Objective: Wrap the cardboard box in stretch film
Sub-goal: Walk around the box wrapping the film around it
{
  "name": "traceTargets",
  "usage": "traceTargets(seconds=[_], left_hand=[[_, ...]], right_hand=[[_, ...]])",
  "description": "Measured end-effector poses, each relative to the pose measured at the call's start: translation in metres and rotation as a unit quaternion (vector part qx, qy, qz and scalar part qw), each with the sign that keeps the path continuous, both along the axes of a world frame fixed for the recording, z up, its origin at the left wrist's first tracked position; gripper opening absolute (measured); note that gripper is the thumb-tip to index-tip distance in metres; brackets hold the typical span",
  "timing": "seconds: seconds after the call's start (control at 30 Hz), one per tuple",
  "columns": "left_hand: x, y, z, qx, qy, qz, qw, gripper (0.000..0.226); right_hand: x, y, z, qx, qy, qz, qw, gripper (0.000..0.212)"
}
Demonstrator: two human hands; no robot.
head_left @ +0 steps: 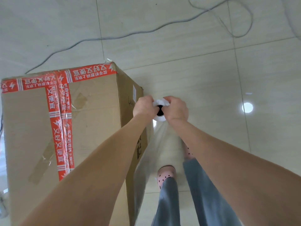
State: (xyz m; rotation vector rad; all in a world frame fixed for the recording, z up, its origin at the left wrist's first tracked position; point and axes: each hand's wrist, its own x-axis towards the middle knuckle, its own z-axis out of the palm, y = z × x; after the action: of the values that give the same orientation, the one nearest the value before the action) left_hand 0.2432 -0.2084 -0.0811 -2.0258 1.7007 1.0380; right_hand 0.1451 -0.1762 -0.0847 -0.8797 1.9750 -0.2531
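A tall cardboard box [91, 121] sealed with red printed tape stands on the floor at the left. Just off its right side I hold a roll of stretch film [160, 103] upright, seen from above with its dark core showing. My left hand [144, 107] grips the roll's top rim on the left, and my right hand [176, 109] grips it on the right. A sheet of clear film [164, 150] hangs from the roll and runs back along the box's right face.
The floor is pale glossy tile [211, 70] with a bright light reflection at the right. A grey cable [114, 38] snakes across the floor behind the box. My legs in grey trousers and pink clogs [166, 175] stand just right of the box.
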Motion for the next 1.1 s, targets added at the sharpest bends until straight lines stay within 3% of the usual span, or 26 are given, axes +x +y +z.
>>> traceTargets(seconds=[0.07,0.17,0.27,0.4,0.47,0.53,0.73,0.87,0.97,1.1], left_hand=[[0.0,-0.002,-0.002,0.003,0.013,0.07,0.997,0.008],[-0.003,-0.011,-0.001,0.022,0.007,0.11,0.994,0.014],[-0.005,-0.023,0.0,0.05,-0.016,0.055,0.997,0.02],[-0.013,-0.039,-0.002,0.03,-0.014,-0.095,0.995,0.043],[-0.016,-0.047,-0.003,0.01,-0.033,-0.123,0.992,0.028],[-0.017,-0.057,-0.004,-0.007,-0.051,-0.102,0.993,0.017],[-0.015,-0.075,-0.005,-0.03,-0.026,0.044,0.998,0.019],[-0.011,-0.089,-0.005,-0.019,-0.038,0.092,0.995,0.024],[-0.007,-0.098,-0.003,-0.004,-0.068,0.038,0.997,0.024],[-0.011,-0.112,-0.001,-0.014,-0.068,-0.106,0.992,0.043]], right_hand=[[-0.003,-0.009,-0.001,-0.012,-0.025,-0.026,0.999,0.035],[-0.008,-0.019,-0.004,0.061,-0.071,-0.042,0.995,0.046],[-0.01,-0.024,-0.01,0.079,-0.093,-0.052,0.991,0.034],[-0.008,-0.034,-0.009,0.058,-0.048,0.0,0.997,0.025],[-0.007,-0.044,-0.005,0.049,-0.019,0.031,0.998,0.026],[-0.009,-0.056,-0.004,0.033,0.005,0.053,0.998,0.024],[-0.014,-0.085,-0.009,-0.013,-0.007,0.06,0.998,0.036],[-0.012,-0.089,-0.015,0.083,-0.097,-0.031,0.991,0.046],[-0.006,-0.099,-0.017,0.097,-0.159,-0.1,0.977,0.029],[-0.003,-0.113,-0.02,0.078,-0.123,-0.044,0.988,0.017]])
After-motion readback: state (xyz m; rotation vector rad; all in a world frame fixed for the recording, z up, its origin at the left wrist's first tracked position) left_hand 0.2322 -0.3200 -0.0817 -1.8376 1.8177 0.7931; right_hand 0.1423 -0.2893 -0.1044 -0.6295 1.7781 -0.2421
